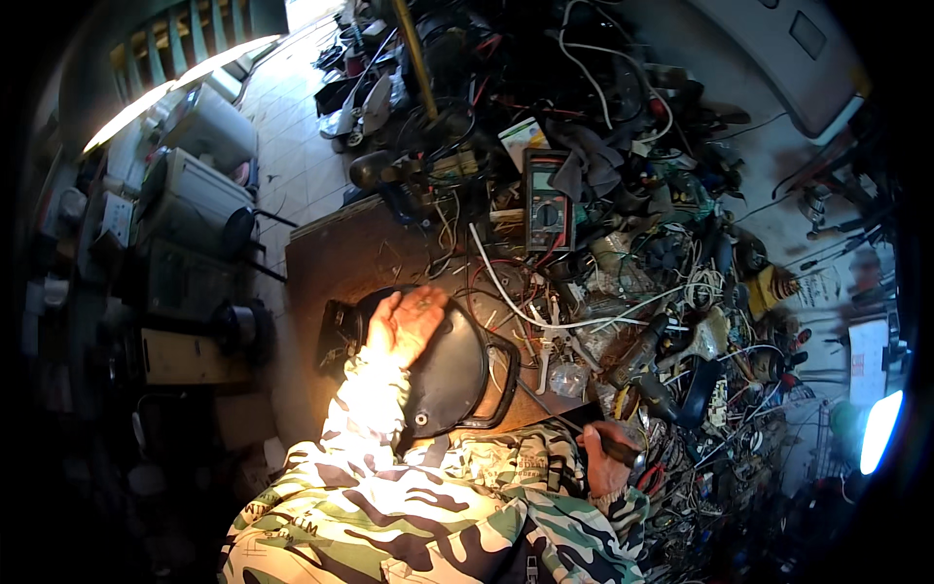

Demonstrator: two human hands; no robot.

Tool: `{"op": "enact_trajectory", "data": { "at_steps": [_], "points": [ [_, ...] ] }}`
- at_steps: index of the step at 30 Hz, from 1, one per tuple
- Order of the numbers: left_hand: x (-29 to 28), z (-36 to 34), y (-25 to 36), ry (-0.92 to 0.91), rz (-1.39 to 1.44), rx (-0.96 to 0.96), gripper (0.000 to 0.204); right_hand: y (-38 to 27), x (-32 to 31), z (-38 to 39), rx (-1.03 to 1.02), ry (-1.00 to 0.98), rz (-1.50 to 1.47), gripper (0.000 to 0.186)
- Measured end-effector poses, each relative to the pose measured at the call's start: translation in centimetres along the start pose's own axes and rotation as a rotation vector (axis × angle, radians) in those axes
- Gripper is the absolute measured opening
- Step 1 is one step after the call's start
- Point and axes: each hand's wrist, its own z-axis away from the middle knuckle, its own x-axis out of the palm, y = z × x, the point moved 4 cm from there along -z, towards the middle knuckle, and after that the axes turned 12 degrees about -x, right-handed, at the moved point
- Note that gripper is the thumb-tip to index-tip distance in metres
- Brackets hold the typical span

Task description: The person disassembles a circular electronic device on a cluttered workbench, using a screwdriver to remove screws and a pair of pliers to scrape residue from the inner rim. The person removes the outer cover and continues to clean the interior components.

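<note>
Head cam: L hand (409, 326) wide, palm-up over blk appliance (452, 378) (contact unclear); R hand (604, 467) grips screwdriver (622, 450).

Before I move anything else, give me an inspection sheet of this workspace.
Surface: brown tabletop, bare along its left edge, heavily covered to the right.
Job's things: dark round appliance part with a loop handle; screwdriver-like tool.
Clutter: multimeter and grey cloth amid dense piled parts.
Hands: left hand open, palm up, over the appliance part, contents unclear; right hand grips the tool.
Cables: white cable curves across the clutter; others tangled.
Surroundings: pale tiled floor beyond; lit lamp at far right.
</note>
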Motion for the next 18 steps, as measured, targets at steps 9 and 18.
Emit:
{"op": "enact_trajectory", "data": {
  "at_steps": [9,18],
  "points": [
    [5.5,1.9,-7.2,-0.069,0.072,-0.031,0.062,8.7,10.6,-8.2,0.731,-0.462,-0.325,0.034],
    [8.8,0.4,-11.1,0.087,-0.568,0.266,0.054,2.5,13.6,-10.6,0.707,-0.158,-0.991,0.047]
  ]
}}
